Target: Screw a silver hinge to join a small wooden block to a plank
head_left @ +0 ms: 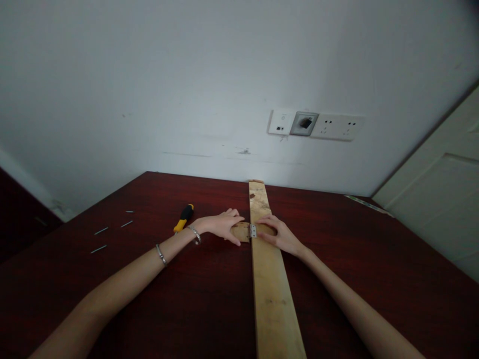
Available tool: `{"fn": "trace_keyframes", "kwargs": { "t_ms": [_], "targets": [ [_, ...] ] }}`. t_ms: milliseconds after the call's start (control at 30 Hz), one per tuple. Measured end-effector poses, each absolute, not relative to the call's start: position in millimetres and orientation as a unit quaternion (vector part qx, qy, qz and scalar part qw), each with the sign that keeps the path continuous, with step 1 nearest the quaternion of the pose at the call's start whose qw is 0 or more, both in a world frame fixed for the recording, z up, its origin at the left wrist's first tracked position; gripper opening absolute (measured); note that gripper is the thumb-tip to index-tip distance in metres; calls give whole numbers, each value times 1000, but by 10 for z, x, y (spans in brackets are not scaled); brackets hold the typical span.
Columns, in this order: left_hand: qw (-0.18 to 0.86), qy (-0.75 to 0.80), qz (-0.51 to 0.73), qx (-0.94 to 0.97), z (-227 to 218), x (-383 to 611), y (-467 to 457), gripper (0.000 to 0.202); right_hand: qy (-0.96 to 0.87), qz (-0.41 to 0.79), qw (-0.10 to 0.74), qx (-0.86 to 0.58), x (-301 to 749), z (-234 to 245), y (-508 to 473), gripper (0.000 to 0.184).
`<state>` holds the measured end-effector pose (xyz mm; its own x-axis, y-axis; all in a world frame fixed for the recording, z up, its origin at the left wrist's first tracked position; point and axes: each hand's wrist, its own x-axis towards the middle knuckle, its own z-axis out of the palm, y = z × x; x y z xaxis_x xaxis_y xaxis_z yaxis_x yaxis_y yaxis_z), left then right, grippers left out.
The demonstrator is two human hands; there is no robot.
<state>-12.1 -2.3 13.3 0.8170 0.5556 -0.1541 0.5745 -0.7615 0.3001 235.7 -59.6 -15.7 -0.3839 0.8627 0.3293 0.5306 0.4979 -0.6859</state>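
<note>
A long pale wooden plank [272,294] lies lengthwise on the dark red table. Against its left side sits a short wooden piece [241,232], its left end under my left hand [224,225]. The thumb and fingers of that hand are closed around the piece. A small metal hinge [253,231] spans the plank's left edge where the two pieces meet. My right hand [281,236] rests over the plank, thumb and index fingertips at the hinge's right side, steadying it. The other right fingers are partly hidden.
Left of my left hand lies a yellow and black screwdriver handle [183,218]. Several screws, one of them a long screw [99,249], are scattered on the table [149,309] at left. The plank's far end reaches the white wall, which carries sockets [337,127].
</note>
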Motion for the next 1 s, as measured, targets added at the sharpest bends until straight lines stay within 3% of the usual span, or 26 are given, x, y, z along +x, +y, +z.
{"fn": "trace_keyframes", "kwargs": {
  "t_ms": [167, 367, 600, 767, 1000],
  "targets": [
    [197, 320, -13, 927, 169, -155, 10, 93, -770, 240, 398, -437, 2350, -242, -609, 36],
    [213, 318, 152, 912, 508, -274, 20, 61, -688, 154, 561, -433, 2403, -309, -623, 29],
    [218, 383, 366, 820, 933, -642, 37, 37, -684, 142, 556, -450, 2398, -293, -619, 29],
    [158, 481, 357, 785, 1020, -1329, 116, 29, -671, 165, 565, -452, 2393, -346, -603, 43],
    [115, 578, 259, 765, 982, -2388, -202, 27, -669, 184, 544, -471, 2420, -407, -563, 45]
  ]
}}
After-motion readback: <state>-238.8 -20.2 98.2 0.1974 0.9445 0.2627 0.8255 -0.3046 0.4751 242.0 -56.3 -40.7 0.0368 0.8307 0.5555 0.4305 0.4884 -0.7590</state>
